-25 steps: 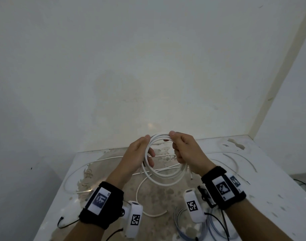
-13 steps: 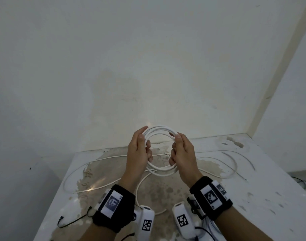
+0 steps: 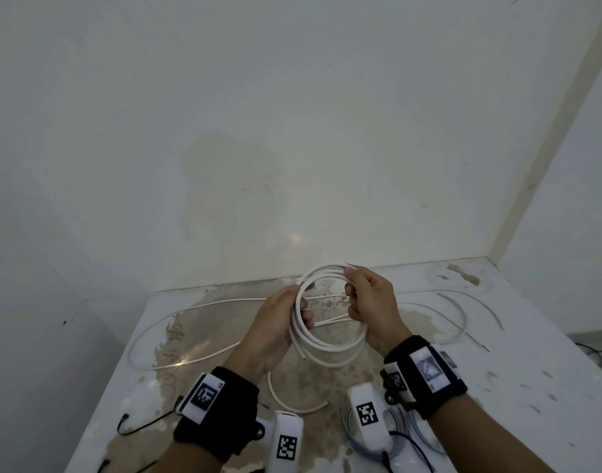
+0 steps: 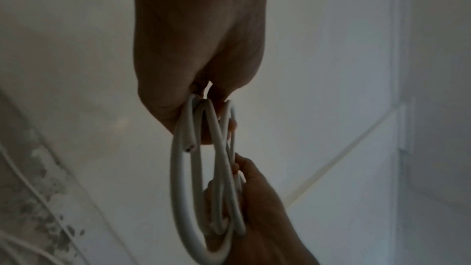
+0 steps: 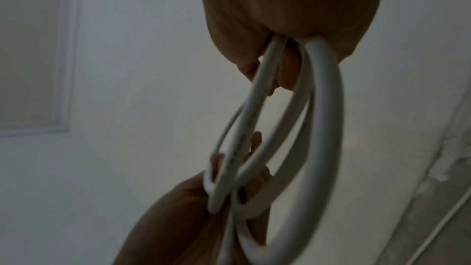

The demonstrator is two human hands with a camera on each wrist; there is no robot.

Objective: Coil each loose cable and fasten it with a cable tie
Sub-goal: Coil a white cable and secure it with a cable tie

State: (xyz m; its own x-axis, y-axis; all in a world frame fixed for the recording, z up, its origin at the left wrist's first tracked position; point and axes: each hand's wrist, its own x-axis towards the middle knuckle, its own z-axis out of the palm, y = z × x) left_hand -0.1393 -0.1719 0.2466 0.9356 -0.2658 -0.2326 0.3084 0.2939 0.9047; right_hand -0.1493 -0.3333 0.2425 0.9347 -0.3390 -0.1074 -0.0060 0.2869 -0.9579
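A white cable coil [image 3: 330, 343] of several loops hangs in the air above the table between both hands. My left hand [image 3: 294, 312] grips its left side, fingers curled round the loops. My right hand [image 3: 356, 291] pinches the top right of the coil. A cut end [image 3: 303, 355] sticks out below the left hand. In the left wrist view the left hand [image 4: 201, 92] clamps the loops [image 4: 182, 188] and the cut end [image 4: 190, 147] shows. The right wrist view shows the right hand [image 5: 280, 53] curled round the coil [image 5: 327, 128].
Loose white cables lie on the stained white table [image 3: 497, 387]: a long one at the left [image 3: 204, 303], curved ones at the right [image 3: 463, 322], a short piece near me [image 3: 286, 402]. Black ties [image 3: 146, 421] lie front left. A bluish coil [image 3: 412, 438] lies front right. A wall stands close behind.
Half a second ago the hands were close together with the coil squeezed narrow. They have since moved apart and the coil has opened into a wider ring, held slightly lower.
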